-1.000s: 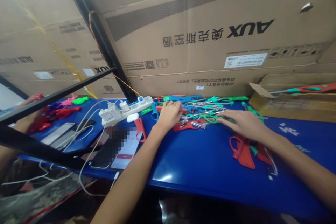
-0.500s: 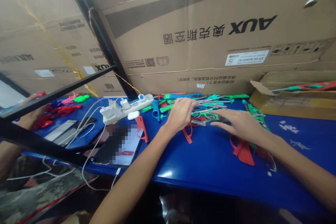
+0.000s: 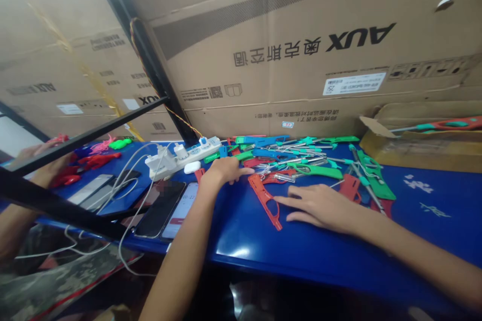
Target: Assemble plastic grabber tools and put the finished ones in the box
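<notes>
A red lighter casing (image 3: 259, 191) with a ring-shaped trigger opening lies on the blue table between my hands. My right hand (image 3: 320, 205) is open, palm down, with its fingers spread and one fingertip at the casing's opening. My left hand (image 3: 222, 169) hovers at the left edge of the pile with a finger stretched toward the casing's upper end; nothing shows in it, and some fingers are hidden. Behind both hands spreads a pile of lighter parts: a green casing (image 3: 320, 170), a blue casing (image 3: 269, 153) and metal rods (image 3: 311, 161). Another red casing (image 3: 350, 186) lies beyond my right hand.
A white power strip (image 3: 194, 153) with chargers and cables stands at left, near two phones (image 3: 160, 210). A black metal frame (image 3: 94, 125) crosses the left side, with another person's hand (image 3: 47, 160) behind it. An open cardboard box (image 3: 429, 148) sits at right.
My left hand has moved left and slightly down, off the pile. My right hand has come down and left. The red casing now lies nearer me, and more of the pile shows.
</notes>
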Demonstrator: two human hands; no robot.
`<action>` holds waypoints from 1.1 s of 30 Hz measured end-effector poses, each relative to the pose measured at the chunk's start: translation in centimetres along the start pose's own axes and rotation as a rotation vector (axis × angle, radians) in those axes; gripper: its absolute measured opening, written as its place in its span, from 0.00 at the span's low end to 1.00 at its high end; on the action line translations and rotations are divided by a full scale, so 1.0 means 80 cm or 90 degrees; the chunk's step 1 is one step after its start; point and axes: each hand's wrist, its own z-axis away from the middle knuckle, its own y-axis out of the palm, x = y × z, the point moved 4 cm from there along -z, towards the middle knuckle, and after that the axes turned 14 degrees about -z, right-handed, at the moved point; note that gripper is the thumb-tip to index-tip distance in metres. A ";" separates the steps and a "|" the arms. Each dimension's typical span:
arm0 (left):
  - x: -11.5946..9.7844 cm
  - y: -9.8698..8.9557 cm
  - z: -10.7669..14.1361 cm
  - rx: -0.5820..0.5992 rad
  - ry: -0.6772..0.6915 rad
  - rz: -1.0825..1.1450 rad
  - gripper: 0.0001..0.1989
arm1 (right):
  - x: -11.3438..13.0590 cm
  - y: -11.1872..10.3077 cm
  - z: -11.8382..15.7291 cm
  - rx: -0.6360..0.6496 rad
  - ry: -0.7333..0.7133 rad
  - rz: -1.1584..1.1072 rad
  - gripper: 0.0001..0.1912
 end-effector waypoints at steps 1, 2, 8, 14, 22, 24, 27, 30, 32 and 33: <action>-0.001 0.000 0.003 0.023 0.015 0.000 0.31 | 0.004 0.001 -0.002 0.007 -0.004 -0.005 0.25; -0.005 -0.001 0.005 0.034 0.027 -0.001 0.32 | 0.008 0.002 -0.003 0.013 -0.007 -0.011 0.25; -0.026 -0.006 0.000 -0.042 0.020 -0.034 0.31 | 0.017 0.004 -0.008 0.060 -0.014 -0.156 0.19; -0.015 -0.011 -0.008 -0.188 -0.080 -0.054 0.26 | 0.013 -0.004 -0.007 0.057 0.044 -0.284 0.18; -0.005 -0.016 -0.010 -0.274 -0.159 -0.008 0.24 | 0.014 -0.017 0.000 0.087 0.079 -0.324 0.20; -0.001 -0.016 -0.011 -0.292 -0.168 0.005 0.24 | 0.011 -0.014 0.001 0.104 0.081 -0.295 0.21; 0.004 -0.018 -0.012 -0.314 -0.173 0.024 0.23 | 0.018 -0.012 -0.002 0.128 0.073 -0.340 0.19; 0.006 -0.019 -0.013 -0.334 -0.171 0.043 0.24 | 0.027 -0.017 -0.006 0.117 0.060 -0.443 0.17; 0.004 -0.018 -0.015 -0.339 -0.165 0.059 0.25 | 0.026 -0.020 -0.005 0.105 0.066 -0.452 0.19; 0.003 -0.017 -0.015 -0.339 -0.161 0.066 0.25 | 0.023 -0.021 -0.004 0.103 0.072 -0.431 0.20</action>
